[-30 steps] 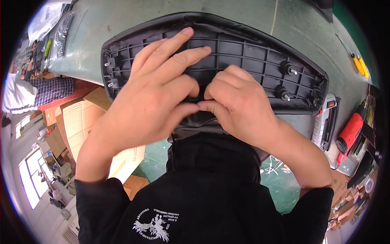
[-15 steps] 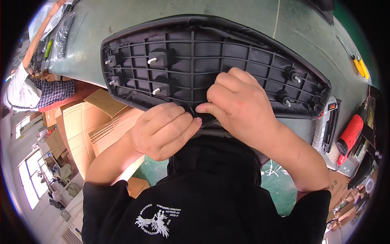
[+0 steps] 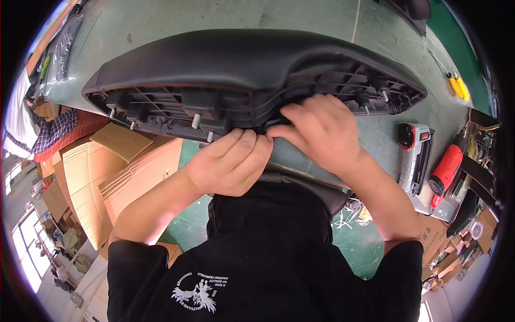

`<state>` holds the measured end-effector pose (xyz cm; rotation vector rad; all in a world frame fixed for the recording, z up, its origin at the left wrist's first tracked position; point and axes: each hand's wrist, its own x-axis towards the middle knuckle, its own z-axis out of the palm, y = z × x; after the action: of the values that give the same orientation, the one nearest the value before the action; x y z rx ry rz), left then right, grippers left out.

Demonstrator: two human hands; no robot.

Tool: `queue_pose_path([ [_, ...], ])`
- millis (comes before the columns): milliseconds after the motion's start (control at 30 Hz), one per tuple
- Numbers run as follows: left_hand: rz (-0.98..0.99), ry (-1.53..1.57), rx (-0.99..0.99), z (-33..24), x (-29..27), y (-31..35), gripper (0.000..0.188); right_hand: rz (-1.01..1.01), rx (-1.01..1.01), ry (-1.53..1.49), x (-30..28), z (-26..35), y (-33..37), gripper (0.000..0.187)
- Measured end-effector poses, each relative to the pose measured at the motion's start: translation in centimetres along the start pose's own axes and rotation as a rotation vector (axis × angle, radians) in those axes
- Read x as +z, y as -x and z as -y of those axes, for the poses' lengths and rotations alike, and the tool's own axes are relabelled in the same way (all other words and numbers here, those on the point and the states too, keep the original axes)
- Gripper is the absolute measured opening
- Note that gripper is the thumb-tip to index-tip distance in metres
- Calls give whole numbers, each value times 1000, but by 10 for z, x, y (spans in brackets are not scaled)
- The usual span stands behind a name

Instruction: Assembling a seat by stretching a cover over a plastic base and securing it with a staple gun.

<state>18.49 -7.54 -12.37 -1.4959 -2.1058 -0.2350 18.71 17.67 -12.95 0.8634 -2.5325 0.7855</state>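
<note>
A long black motorcycle seat (image 3: 214, 61) is tilted up on the green worktop, its smooth padded cover facing away and above. Below the cover shows the ribbed plastic base (image 3: 236, 110), with several metal studs on square and round mounts. My left hand (image 3: 230, 163) pinches the near edge of the seat at its middle, thumb and fingers closed together. Just right of it, my right hand (image 3: 322, 131) curls its fingers over the same edge, the thumb close to the left fingertips. The fold of cover material between them is mostly hidden.
On the right stand a grey and red staple gun (image 3: 412, 161), a red heat gun (image 3: 449, 167) and yellow-handled pliers (image 3: 457, 86). Cardboard boxes (image 3: 88, 182) lean at the left. Another person in a white top (image 3: 19, 112) is at the far left.
The seat has been tipped, its near edge lowered and its padded top now showing where the ribbed underside faced up. Both hands remain at the near edge, the right fingers now curled over it.
</note>
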Motion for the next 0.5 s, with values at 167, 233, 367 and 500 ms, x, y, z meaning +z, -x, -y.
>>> queue_pose_path([
  [167,29,26,15,10,-9,-8,26,-171,41,-31,-36,0,34,29],
  [233,33,42,25,13,-10,-11,27,-80,35,19,-43,7,46,33],
  [367,42,68,-8,20,-17,-17,30,-50,20,-10,-33,24,47,39],
  [500,52,109,-28,25,-20,-23,30,-43,-46,-55,-17,29,28,41],
])
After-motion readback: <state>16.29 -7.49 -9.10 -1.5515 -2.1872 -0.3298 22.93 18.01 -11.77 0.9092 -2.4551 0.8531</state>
